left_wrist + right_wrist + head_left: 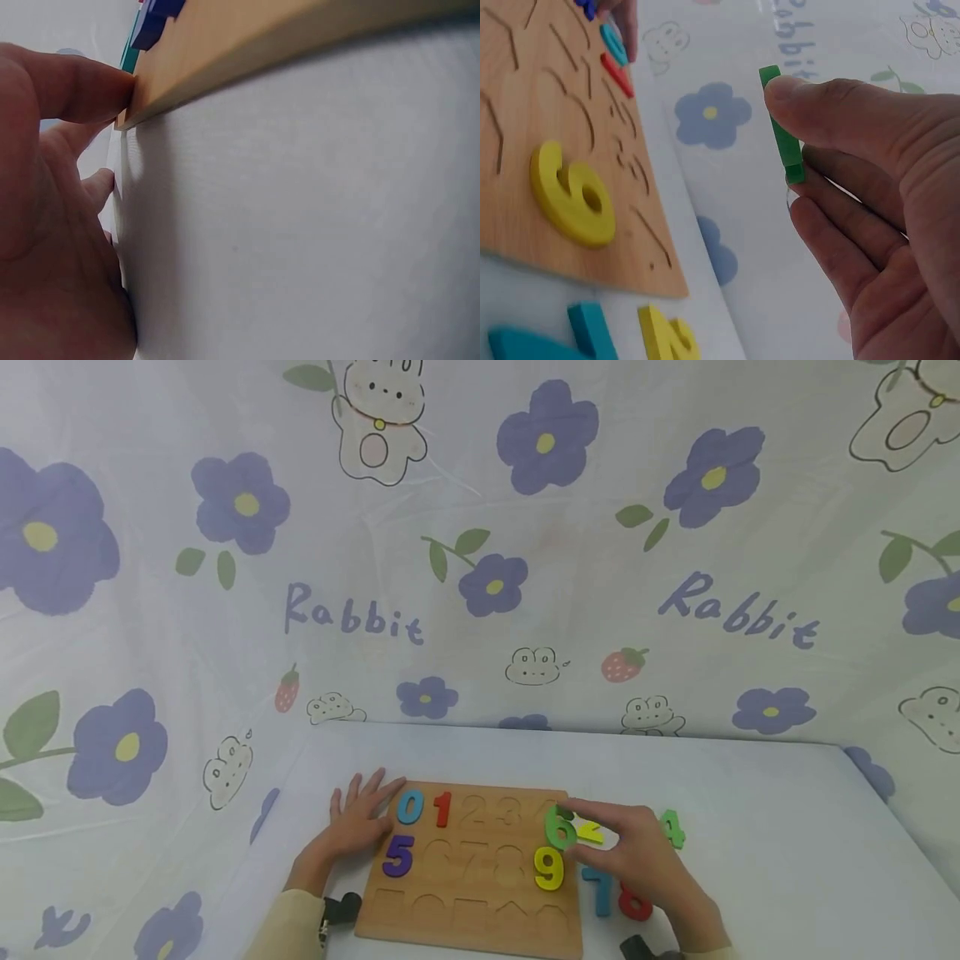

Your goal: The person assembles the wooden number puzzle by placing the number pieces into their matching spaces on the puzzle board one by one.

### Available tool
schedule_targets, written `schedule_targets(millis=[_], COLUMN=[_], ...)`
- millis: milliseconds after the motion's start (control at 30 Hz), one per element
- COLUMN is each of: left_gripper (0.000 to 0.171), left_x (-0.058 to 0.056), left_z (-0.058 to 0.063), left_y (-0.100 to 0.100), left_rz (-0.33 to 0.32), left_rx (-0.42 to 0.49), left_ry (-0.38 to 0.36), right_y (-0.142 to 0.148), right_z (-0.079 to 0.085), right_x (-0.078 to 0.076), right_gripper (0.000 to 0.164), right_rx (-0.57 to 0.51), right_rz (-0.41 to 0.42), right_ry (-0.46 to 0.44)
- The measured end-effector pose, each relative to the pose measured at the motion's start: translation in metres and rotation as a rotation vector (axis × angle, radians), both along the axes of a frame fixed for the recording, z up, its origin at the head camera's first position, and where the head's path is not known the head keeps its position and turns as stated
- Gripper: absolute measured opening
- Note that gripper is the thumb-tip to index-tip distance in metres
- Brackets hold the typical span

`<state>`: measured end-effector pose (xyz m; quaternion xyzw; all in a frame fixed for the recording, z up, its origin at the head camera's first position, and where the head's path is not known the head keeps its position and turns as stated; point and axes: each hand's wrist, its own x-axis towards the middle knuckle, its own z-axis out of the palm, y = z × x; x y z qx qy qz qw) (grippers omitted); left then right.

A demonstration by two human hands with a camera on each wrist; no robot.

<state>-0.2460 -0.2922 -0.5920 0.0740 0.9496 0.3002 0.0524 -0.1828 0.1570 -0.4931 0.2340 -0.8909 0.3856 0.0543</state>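
Observation:
A wooden number board (472, 885) lies on the white table, with a blue 0 (410, 807), a red 1 (442, 810) and a purple 5 (398, 857) at its left side. My left hand (361, 823) rests at the board's upper left edge, fingers spread, the thumb touching the edge in the left wrist view. Between thumb and fingers my right hand (637, 852) pinches a green 6 (561, 828), raised above the board's right side. Near it, a yellow 9 (549, 869) sits on the board. In the right wrist view the green 6 (784, 127) shows edge-on.
Right of the board lie a yellow 2 (590, 832), a blue 7 (598, 891), a red 8 (636, 903) and a green 4 (672, 829), some partly behind the right hand. A patterned curtain (465, 643) hangs behind the table.

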Motion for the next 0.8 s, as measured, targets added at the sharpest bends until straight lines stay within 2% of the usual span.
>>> schedule_targets(millis=[100, 300, 467, 800], left_gripper=[0.075, 0.075, 0.074, 0.072], left_x=[0.000, 0.000, -0.001, -0.001], left_z=[-0.001, -0.003, -0.003, 0.001], left_y=[-0.002, -0.006, -0.006, -0.002], left_rz=[0.006, 0.010, 0.001, -0.005], left_rx=[-0.003, -0.007, -0.009, -0.010], left_ry=[-0.004, -0.016, -0.010, -0.009], right_y=[-0.014, -0.047, -0.071, -0.115], right_z=[0.000, 0.004, 0.002, -0.003], right_x=[-0.006, -0.012, -0.018, -0.024], right_gripper=[0.058, 0.056, 0.055, 0.051], right_rx=[-0.013, -0.080, -0.088, -0.069], right_rz=[0.045, 0.130, 0.207, 0.234], right_ry=[0.022, -0.035, -0.031, -0.085])
